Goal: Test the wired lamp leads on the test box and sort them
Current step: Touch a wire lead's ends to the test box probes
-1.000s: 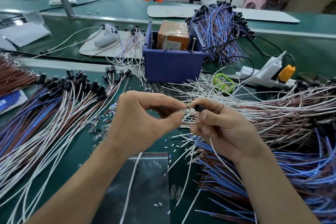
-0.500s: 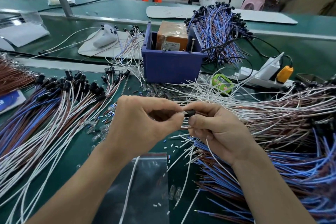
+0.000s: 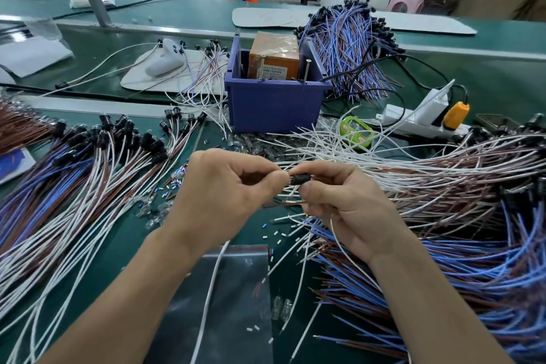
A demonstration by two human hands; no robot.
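— What lies beyond my fingers [image 3: 266, 183] and the lamp lead [image 3: 300, 179] between them?
— The bin [image 3: 274, 109], the test box [image 3: 273, 63] inside it.
— Either side?
— A pile of leads [image 3: 74, 186] left, another pile [image 3: 458, 180] right; a bag [image 3: 242, 275] nearer me.

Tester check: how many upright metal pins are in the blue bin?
2 in the blue bin: left pin before the orange box, right pin at its right corner. More may be hidden.

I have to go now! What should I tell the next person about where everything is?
Left hand: pinches the front end of the black socket.
Right hand: pinches the same socket; its white wire hangs below.
Test box: behind the hands, this lead not on it.
Done, seemingly: left pile of leads.
Left to do: test this lead, sort it, then the right pile.
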